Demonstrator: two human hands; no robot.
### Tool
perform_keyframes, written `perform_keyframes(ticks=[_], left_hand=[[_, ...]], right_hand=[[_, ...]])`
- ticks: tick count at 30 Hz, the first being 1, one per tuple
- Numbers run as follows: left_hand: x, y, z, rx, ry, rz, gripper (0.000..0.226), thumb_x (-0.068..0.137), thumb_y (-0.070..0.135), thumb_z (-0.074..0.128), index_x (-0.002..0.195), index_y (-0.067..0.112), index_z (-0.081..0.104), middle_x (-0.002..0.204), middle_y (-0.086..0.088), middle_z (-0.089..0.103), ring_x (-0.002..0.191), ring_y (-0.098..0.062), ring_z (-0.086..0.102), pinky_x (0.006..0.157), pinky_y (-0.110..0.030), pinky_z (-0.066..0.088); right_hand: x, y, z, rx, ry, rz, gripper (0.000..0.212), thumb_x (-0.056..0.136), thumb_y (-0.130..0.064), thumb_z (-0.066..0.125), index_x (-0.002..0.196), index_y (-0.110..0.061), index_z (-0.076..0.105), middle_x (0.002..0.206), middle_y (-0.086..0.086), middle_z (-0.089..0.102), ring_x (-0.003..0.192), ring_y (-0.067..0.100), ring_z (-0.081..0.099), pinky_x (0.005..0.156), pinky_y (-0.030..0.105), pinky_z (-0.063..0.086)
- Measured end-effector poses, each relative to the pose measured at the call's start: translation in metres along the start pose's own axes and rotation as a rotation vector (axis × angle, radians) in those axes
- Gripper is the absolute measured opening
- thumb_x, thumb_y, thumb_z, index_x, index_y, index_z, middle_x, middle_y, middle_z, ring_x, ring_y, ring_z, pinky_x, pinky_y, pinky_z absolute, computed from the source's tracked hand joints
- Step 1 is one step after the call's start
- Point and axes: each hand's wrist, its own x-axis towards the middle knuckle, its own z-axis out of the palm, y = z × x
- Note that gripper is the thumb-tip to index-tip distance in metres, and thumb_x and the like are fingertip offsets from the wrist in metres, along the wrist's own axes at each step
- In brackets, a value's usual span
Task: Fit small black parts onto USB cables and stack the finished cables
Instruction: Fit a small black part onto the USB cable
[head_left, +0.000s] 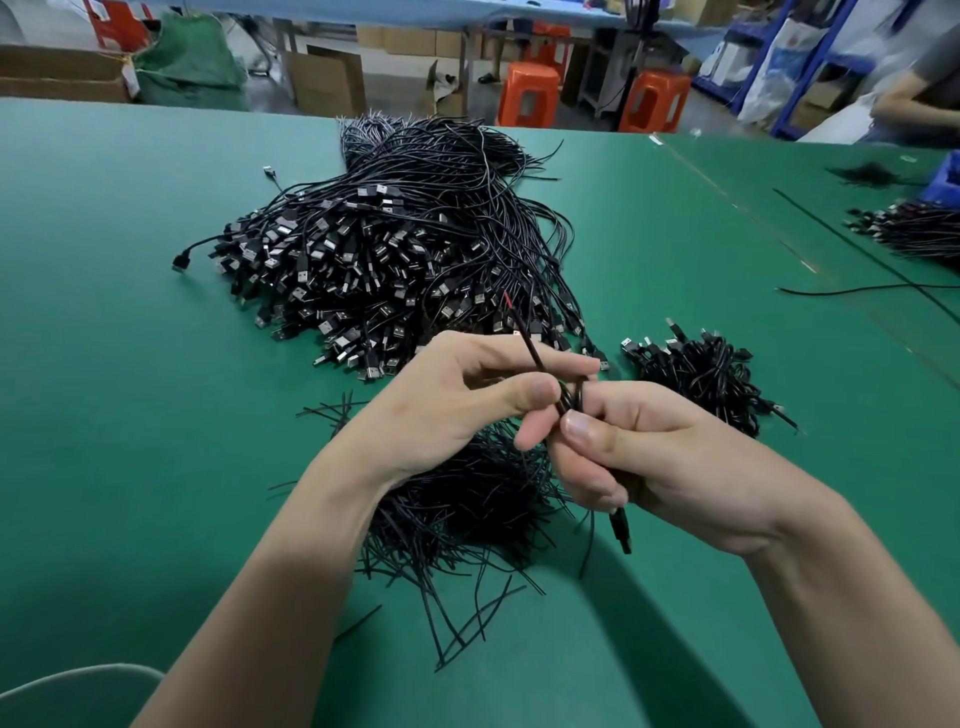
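Both hands meet above the green table (130, 415) over one black USB cable (532, 351). My left hand (457, 405) pinches the cable's thin end between thumb and forefinger; its red wire tip points up and away. My right hand (639, 457) grips the same cable lower down, and the USB plug (622, 530) hangs out below the fingers. Whether a small black part sits on the cable is hidden by the fingers. A big heap of USB cables (395, 260) lies beyond the hands. Under my wrists lies a pile of short black strips (467, 514).
A small bundle of coiled cables (711, 374) sits to the right of my hands. More cables (914, 228) and a blue bin (945, 179) lie at the far right, where another person (919, 88) stands. Orange stools (530, 93) and cartons stand beyond the table.
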Motion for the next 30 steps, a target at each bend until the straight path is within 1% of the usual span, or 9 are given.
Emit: perform_keyframes(ticks=[4, 8, 11, 15, 20, 23, 25, 28, 30], left_hand=[[0.001, -0.002, -0.003, 0.049, 0.095, -0.021, 0.009, 0.092, 0.009, 0.072, 0.094, 0.016, 0.076, 0.075, 0.013, 0.072, 0.077, 0.001, 0.067, 0.078, -0.016, 0.051], [0.004, -0.003, -0.002, 0.137, 0.19, -0.04, 0.014, 0.086, 0.021, 0.078, 0.074, 0.029, 0.074, 0.076, -0.001, 0.072, 0.071, -0.01, 0.062, 0.067, -0.027, 0.052], [0.005, -0.005, -0.002, 0.211, 0.232, -0.052, 0.02, 0.085, 0.028, 0.079, 0.069, 0.035, 0.07, 0.067, 0.006, 0.063, 0.061, -0.008, 0.051, 0.058, -0.024, 0.043], [0.006, -0.006, -0.002, 0.218, 0.283, -0.039, 0.02, 0.085, 0.028, 0.079, 0.069, 0.031, 0.068, 0.064, 0.01, 0.06, 0.058, -0.006, 0.047, 0.057, -0.019, 0.04], [0.007, -0.004, 0.002, 0.257, 0.335, 0.024, 0.022, 0.089, 0.016, 0.08, 0.073, 0.025, 0.068, 0.062, 0.022, 0.061, 0.051, 0.004, 0.048, 0.054, -0.006, 0.035], [0.008, -0.002, 0.007, 0.237, 0.376, 0.019, 0.022, 0.089, 0.015, 0.08, 0.073, 0.023, 0.067, 0.057, 0.023, 0.058, 0.048, 0.004, 0.046, 0.053, -0.005, 0.034], [0.009, -0.002, 0.008, 0.215, 0.391, -0.004, 0.019, 0.089, 0.017, 0.08, 0.074, 0.02, 0.068, 0.056, 0.021, 0.057, 0.049, 0.002, 0.045, 0.053, -0.008, 0.035], [0.008, -0.002, 0.009, 0.191, 0.394, -0.012, 0.019, 0.089, 0.013, 0.079, 0.074, 0.016, 0.068, 0.055, 0.021, 0.057, 0.048, 0.003, 0.046, 0.053, -0.006, 0.035], [0.008, -0.002, 0.01, 0.188, 0.388, -0.011, 0.021, 0.089, 0.011, 0.078, 0.073, 0.017, 0.067, 0.056, 0.022, 0.058, 0.05, 0.004, 0.048, 0.054, -0.005, 0.035]], right_hand=[[0.0, 0.005, 0.0, -0.013, -0.007, 0.006, 0.029, 0.104, -0.024, 0.046, 0.117, -0.007, 0.066, 0.068, -0.002, 0.061, 0.06, 0.013, 0.047, 0.067, 0.019, 0.043], [0.005, 0.01, 0.004, 0.058, 0.077, 0.026, 0.022, 0.105, -0.019, 0.045, 0.112, -0.001, 0.058, 0.081, 0.01, 0.071, 0.064, 0.017, 0.059, 0.068, 0.024, 0.05], [0.007, 0.017, 0.007, 0.13, 0.235, 0.03, 0.012, 0.103, -0.016, 0.049, 0.104, -0.004, 0.049, 0.084, 0.015, 0.072, 0.064, 0.017, 0.063, 0.066, 0.026, 0.052], [0.01, 0.025, 0.015, 0.156, 0.418, -0.06, 0.013, 0.095, -0.02, 0.06, 0.095, -0.007, 0.055, 0.08, 0.01, 0.07, 0.064, 0.015, 0.061, 0.066, 0.022, 0.051], [0.012, 0.034, 0.027, -0.295, 0.692, -0.072, 0.026, 0.102, -0.037, 0.054, 0.096, -0.013, 0.061, 0.086, -0.001, 0.065, 0.084, 0.01, 0.06, 0.085, 0.033, 0.05], [0.011, 0.034, 0.036, -0.481, 0.661, -0.03, 0.038, 0.104, -0.053, 0.037, 0.103, -0.02, 0.056, 0.098, -0.006, 0.07, 0.089, 0.008, 0.067, 0.083, 0.035, 0.053], [0.012, 0.037, 0.04, -0.425, 0.565, -0.016, 0.024, 0.107, -0.043, 0.038, 0.112, -0.025, 0.053, 0.093, -0.005, 0.072, 0.079, 0.011, 0.07, 0.072, 0.031, 0.055], [0.014, 0.039, 0.039, -0.431, 0.526, -0.003, 0.011, 0.107, -0.027, 0.046, 0.114, -0.03, 0.053, 0.072, -0.011, 0.057, 0.061, 0.007, 0.051, 0.059, 0.025, 0.043], [0.014, 0.04, 0.036, -0.46, 0.521, 0.01, 0.01, 0.105, -0.026, 0.05, 0.103, -0.019, 0.057, 0.065, -0.02, 0.049, 0.059, 0.0, 0.042, 0.058, 0.016, 0.035]])
